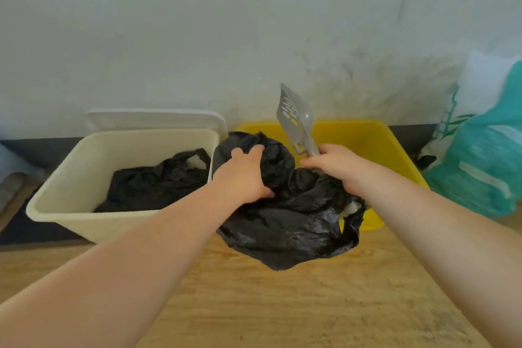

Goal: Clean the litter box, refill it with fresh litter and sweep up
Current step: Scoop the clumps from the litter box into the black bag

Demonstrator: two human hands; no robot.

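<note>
Head view shows us crouched over a wooden floor point(254, 305) by the wall, both arms stretched forward. Our left hand point(243, 175) has its fingers curled into the gathered top of a black bag point(288, 229), which slumps over the near edge of the yellow litter box point(367, 135). Our right hand point(336, 167) is wrapped around the handle of a grey slotted scoop point(293, 116), blade tilted upward and carrying nothing we can see. To the left stands a cream bin point(84, 178) lined with another black bag, its lid leaning on the wall behind. At the far right a teal litter sack point(485, 161) rests against the wall.

We judge the scooping stage underway or nearly done. The bag hides most of the box's inside, so we cannot tell how clean it is. Binning the waste, pouring fresh litter and sweeping appear left.
</note>
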